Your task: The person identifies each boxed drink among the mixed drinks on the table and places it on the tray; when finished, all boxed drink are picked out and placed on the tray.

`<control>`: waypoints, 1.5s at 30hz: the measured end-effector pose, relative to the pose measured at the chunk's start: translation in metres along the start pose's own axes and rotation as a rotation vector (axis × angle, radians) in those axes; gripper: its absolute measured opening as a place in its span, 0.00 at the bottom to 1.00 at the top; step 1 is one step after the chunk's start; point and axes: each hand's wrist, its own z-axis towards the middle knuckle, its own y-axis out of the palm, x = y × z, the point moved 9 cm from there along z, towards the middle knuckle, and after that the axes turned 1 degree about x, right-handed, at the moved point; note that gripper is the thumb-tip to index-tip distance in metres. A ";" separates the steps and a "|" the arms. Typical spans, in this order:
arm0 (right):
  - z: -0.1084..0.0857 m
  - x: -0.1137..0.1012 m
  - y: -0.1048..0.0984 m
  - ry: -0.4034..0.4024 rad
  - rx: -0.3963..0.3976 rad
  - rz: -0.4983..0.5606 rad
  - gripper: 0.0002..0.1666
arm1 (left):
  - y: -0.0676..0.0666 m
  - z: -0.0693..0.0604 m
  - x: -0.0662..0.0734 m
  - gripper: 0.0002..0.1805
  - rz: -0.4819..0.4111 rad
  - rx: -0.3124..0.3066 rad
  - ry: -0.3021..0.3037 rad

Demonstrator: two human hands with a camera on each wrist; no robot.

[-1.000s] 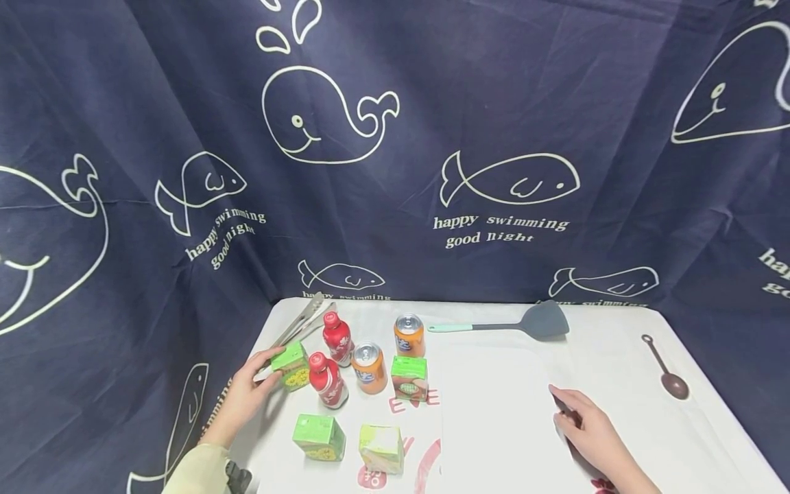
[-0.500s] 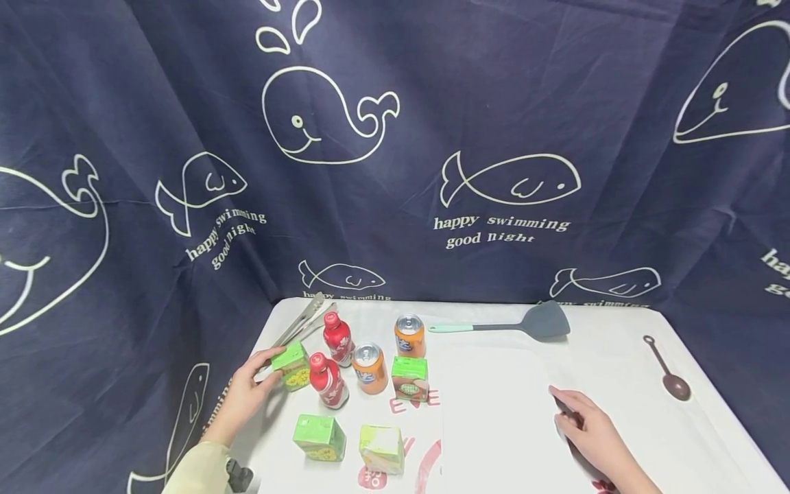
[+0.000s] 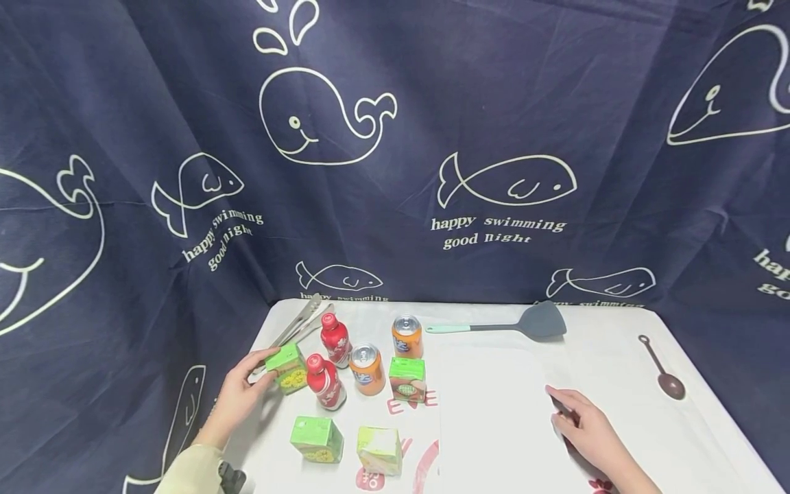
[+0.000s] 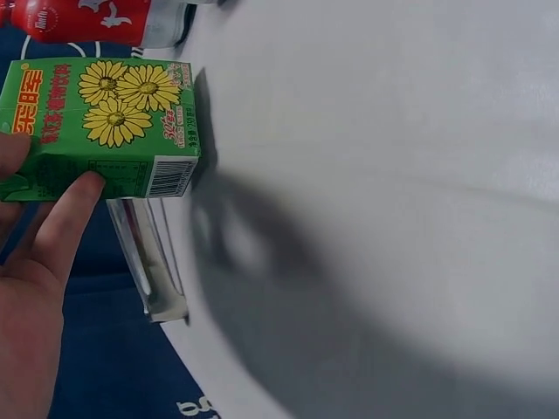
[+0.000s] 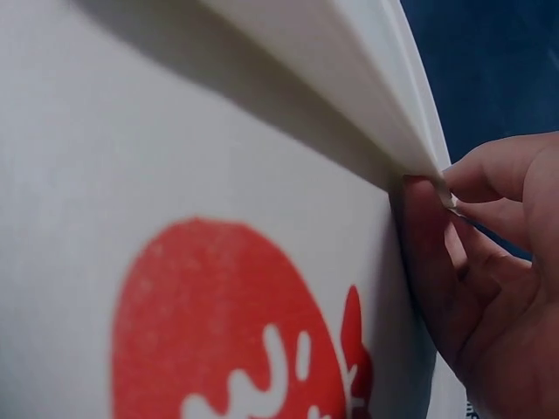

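At the table's left side, my left hand (image 3: pixel 237 398) grips a green drink box (image 3: pixel 289 370), fingers on its top and near side. In the left wrist view the box (image 4: pixel 109 122) shows yellow flowers, with the fingers of the left hand (image 4: pixel 35 279) against it. My right hand (image 3: pixel 591 431) pinches the right edge of a flat white board (image 3: pixel 494 412). The right wrist view shows that hand (image 5: pixel 498 262) with its fingertips at the edge of the board (image 5: pixel 349 78), which is raised above the printed cloth there.
Beside the left box stand two red bottles (image 3: pixel 335 339) (image 3: pixel 325 384), then two orange cans (image 3: pixel 407 336) (image 3: pixel 367 370). More boxes (image 3: pixel 408 379) (image 3: pixel 317 439) (image 3: pixel 379 451) stand nearer. Tongs (image 3: pixel 299 321) lie back left, a spatula (image 3: pixel 540 322) at the back, a brown spoon (image 3: pixel 669 384) right.
The head view has shifted slightly. My left hand and its box have moved a little to the left. The right hand keeps its grip on the board's edge.
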 end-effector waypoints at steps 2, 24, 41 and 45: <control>0.000 0.000 0.000 0.002 -0.002 0.001 0.31 | -0.003 0.001 0.002 0.24 0.000 -0.001 0.004; 0.001 0.010 0.005 0.062 -0.052 0.060 0.34 | -0.037 0.020 0.050 0.25 -0.065 -0.006 0.148; 0.002 0.012 0.005 0.053 -0.052 0.038 0.33 | -0.041 0.048 0.102 0.25 -0.131 -0.036 0.172; 0.002 0.011 0.004 0.040 -0.047 0.031 0.33 | -0.039 0.055 0.109 0.25 -0.139 -0.054 0.181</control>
